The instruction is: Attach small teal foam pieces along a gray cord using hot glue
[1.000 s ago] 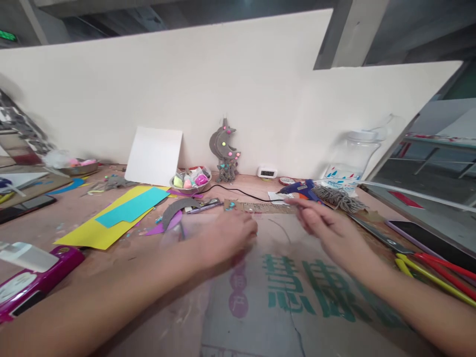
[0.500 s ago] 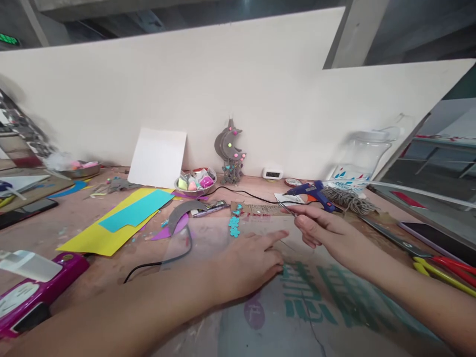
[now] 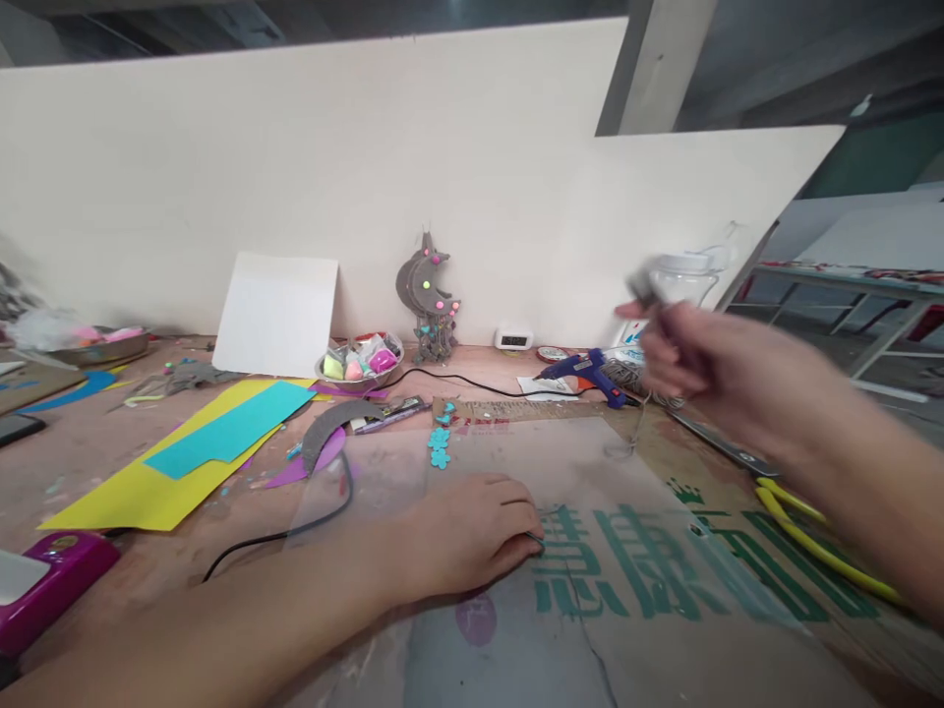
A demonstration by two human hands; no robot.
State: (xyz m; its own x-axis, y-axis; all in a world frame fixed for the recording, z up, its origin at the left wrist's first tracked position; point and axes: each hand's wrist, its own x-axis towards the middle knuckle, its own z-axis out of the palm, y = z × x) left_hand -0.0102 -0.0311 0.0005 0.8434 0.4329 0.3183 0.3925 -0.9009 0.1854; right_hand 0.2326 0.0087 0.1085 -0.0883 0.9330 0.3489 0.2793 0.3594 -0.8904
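Observation:
My left hand [image 3: 472, 536] lies palm down on a clear plastic sheet [image 3: 612, 472], fingers bent so the tips press on it, holding nothing. The sheet covers brown cardboard [image 3: 664, 590] printed with green characters. My right hand [image 3: 689, 354] is raised above the table's right side and blurred by motion. Its fingers are pinched on something small and dark that I cannot make out. Small teal flower cut-outs [image 3: 440, 452] lie at the sheet's far edge, beside a cardboard strip [image 3: 508, 410]. A blue glue gun [image 3: 582, 372] rests behind the strip, below the right hand.
Yellow paper [image 3: 140, 487] and a teal sheet [image 3: 228, 428] lie at the left, with a grey crescent [image 3: 331, 425] and black cable [image 3: 295, 531] nearby. A bowl of clay packs [image 3: 359, 362], moon ornament [image 3: 426, 295], white card [image 3: 276, 315] and plastic jar [image 3: 682, 280] line the wall. Yellow-handled tool [image 3: 818, 536] at right.
My right hand has lifted off the table and swung up to the right. My left hand drew its index finger in and stays on the sheet. The camera turned slightly right.

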